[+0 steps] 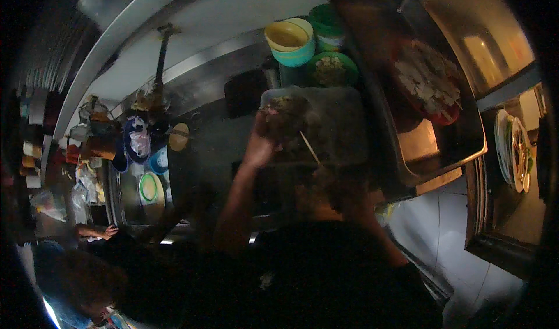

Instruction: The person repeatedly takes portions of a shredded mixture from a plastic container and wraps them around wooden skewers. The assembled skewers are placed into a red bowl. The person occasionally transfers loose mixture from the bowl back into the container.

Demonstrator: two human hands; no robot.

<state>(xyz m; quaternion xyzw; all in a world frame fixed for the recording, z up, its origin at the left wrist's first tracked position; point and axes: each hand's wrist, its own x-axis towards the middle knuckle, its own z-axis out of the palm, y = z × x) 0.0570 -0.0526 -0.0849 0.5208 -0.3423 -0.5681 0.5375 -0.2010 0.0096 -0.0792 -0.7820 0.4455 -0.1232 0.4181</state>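
My left hand [262,140] reaches over a pale translucent tray [343,105] on the counter. Its fingers close around the side of a dark, roundish thing [288,116], which has paler bits on top; the dim light hides whether it is a bowl or a lump of food. Deep in shadow, my right hand [332,183] is closed on the lower end of a thin pale stick [310,147]. The stick slants up and left, with its tip close to the dark thing. Most of the right hand's fingers are lost in the dark.
Behind the tray stand stacked yellow and turquoise bowls [293,52] and a green bowl of pale pieces [331,69]. At right, a deep metal basin [410,169] contains a red dish of whitish pieces [428,81]. Another person's hand [108,232] shows at lower left.
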